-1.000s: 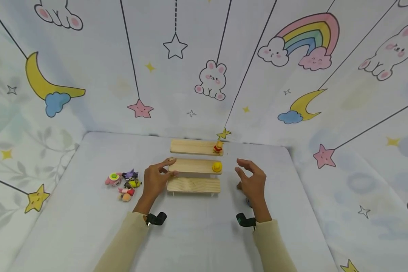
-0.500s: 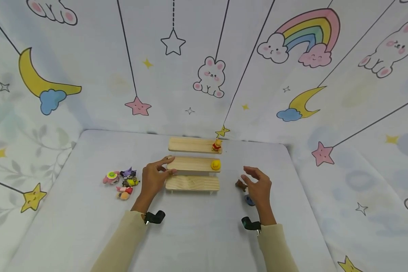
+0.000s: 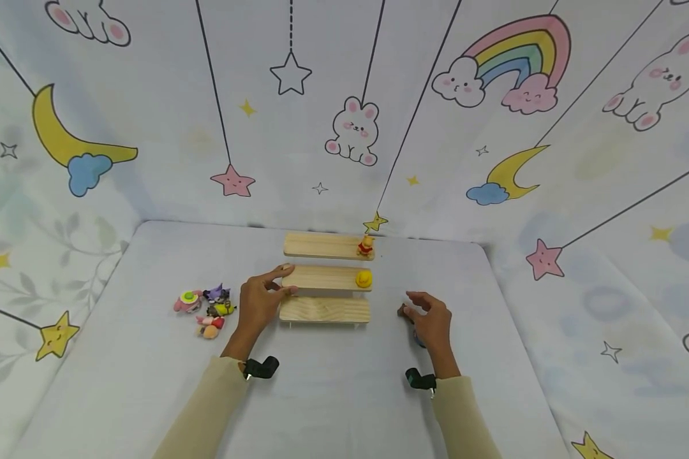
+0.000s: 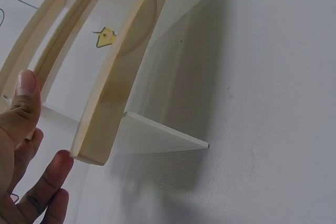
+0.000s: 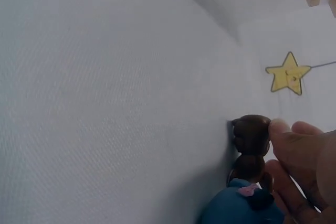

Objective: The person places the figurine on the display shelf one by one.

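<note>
My left hand (image 3: 261,305) holds the left end of a three-tier wooden shelf (image 3: 324,310), thumb and index finger at the middle tier. In the left wrist view, a fingertip touches the lowest tier. My right hand (image 3: 433,322) is at a small brown toy figurine (image 5: 251,142) on the cloth. The thumb touches or nearly touches its head, the other fingers are close by, and none visibly wraps round it. A blue figurine (image 5: 239,205) sits beside it, mostly hidden under the hand in the head view.
A bear figurine in red (image 3: 365,245) stands at the top tier's right end, and a yellow figurine (image 3: 364,278) at the middle tier's right end. Several colourful figurines (image 3: 209,309) lie left of the shelf. A printed cloth backdrop (image 3: 298,146) rises behind.
My right hand first moved right and toward me, then came down onto the brown figurine with thumb and index finger closer together. My left hand has stayed on the shelf.
</note>
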